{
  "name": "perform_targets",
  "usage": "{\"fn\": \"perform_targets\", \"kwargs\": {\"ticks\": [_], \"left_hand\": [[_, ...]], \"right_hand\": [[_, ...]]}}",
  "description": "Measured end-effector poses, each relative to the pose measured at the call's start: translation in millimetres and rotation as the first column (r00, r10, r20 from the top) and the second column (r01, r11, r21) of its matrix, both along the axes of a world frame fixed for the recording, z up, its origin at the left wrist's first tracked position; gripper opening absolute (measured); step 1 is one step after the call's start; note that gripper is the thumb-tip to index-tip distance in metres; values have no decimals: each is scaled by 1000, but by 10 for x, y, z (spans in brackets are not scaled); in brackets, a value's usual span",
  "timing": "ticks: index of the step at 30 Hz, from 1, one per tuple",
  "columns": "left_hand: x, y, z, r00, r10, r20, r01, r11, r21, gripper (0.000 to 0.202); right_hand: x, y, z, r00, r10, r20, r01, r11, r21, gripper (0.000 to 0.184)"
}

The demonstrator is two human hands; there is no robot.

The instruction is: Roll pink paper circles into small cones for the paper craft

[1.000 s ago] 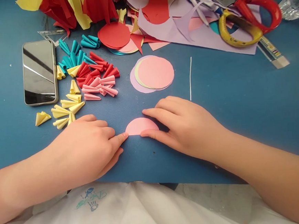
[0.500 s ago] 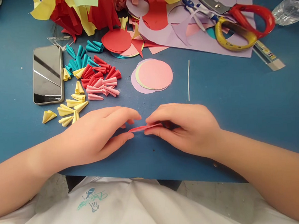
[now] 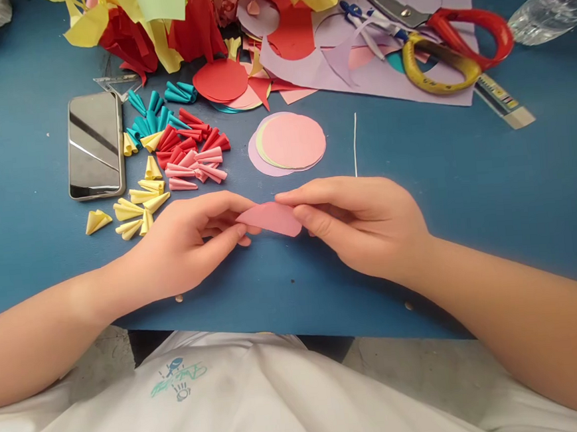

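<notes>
A pink paper circle folded in half [image 3: 271, 220] is held between both hands above the table's near side. My left hand [image 3: 185, 244] pinches its left tip between thumb and fingers. At its right end, my right hand [image 3: 363, 220] grips the paper with thumb and forefinger. Just beyond lies a stack of paper circles [image 3: 293, 140], pink on top with yellow-green and lilac edges showing. Rolled paper cones in yellow [image 3: 128, 212], pink [image 3: 197, 168], red [image 3: 187, 137] and teal [image 3: 153, 113] lie in groups beyond my left hand.
A phone [image 3: 94, 146] lies at the left. At the back are red paper circles [image 3: 220, 80], lilac paper offcuts [image 3: 327, 73], large scissors [image 3: 437, 38], a compass [image 3: 368, 23] and a cutter blade case [image 3: 505, 100]. A thin white stick [image 3: 355, 144] lies beyond my right hand. A clear bottle [image 3: 549, 12] is far right.
Both hands have lifted slightly away from me. The folded pink paper has turned from edge-on to show its flat side, and my left fingers have closed on its left end.
</notes>
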State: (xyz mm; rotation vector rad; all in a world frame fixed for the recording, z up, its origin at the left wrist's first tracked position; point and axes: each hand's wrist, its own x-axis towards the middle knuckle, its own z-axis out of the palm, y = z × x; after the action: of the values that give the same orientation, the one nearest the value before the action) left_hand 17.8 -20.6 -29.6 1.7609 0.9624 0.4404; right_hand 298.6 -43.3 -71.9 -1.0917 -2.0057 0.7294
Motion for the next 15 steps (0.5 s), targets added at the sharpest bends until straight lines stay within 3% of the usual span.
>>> {"fn": "perform_targets", "kwargs": {"ticks": [9,15], "left_hand": [[31,18,-9,994,104,-22,-105,994,-36,18],[32,37,14,985,151,-86,-156,986,-62,23]], "right_hand": [[-31,-56,-60,987,-106,-120,95,991,-94,16],[-53,-52,6,992,-27,-120,22,999,-45,10]]}}
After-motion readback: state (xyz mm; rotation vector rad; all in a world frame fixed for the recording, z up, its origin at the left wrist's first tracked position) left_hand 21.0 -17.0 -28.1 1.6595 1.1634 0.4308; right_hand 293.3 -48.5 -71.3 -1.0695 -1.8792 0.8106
